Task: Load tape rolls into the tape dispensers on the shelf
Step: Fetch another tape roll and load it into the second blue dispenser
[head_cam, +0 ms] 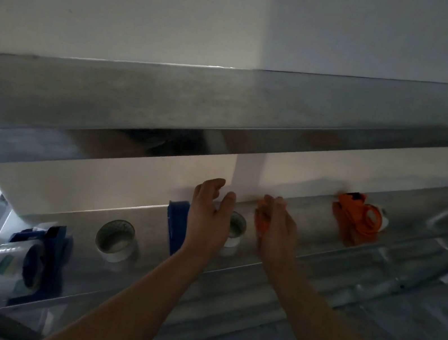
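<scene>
Orange dispenser (260, 223) gripped by right hand (280, 231) mid-frame; left hand (206, 217) slack, should take tape roll (237, 227), seat it squarely.

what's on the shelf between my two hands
A white tape roll sits on the shelf between left hand and right hand, partly behind the left; head view.
</scene>
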### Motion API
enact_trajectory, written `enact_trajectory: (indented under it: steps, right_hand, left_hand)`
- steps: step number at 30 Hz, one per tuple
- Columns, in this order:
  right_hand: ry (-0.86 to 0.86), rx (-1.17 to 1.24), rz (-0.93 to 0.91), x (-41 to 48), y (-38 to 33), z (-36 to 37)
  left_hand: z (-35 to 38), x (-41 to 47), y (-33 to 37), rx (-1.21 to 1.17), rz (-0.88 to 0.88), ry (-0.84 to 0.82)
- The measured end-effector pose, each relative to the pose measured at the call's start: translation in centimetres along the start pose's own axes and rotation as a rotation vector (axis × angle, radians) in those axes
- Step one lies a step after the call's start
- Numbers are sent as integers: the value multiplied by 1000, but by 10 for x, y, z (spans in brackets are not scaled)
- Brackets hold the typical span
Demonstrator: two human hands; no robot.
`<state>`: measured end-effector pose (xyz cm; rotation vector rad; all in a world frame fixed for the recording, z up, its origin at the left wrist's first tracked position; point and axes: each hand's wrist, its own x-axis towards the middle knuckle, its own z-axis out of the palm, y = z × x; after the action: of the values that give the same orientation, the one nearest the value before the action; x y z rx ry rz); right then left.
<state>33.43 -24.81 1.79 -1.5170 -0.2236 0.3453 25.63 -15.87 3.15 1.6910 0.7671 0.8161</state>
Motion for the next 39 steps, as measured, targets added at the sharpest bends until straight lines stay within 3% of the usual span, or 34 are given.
enact_trajectory:
  steps: [10,21,39]
  right_hand:
    - [45,39,-10,9,-26,-148]
    - [244,-15,-20,31,-46,-323]
    - [531,1,1,113,-54,-507]
  left_hand:
    - [131,-51,41,-5,-11,-109]
    - [288,-115,90,8,48,-200]
    - [503,-132,127,-74,116,-488]
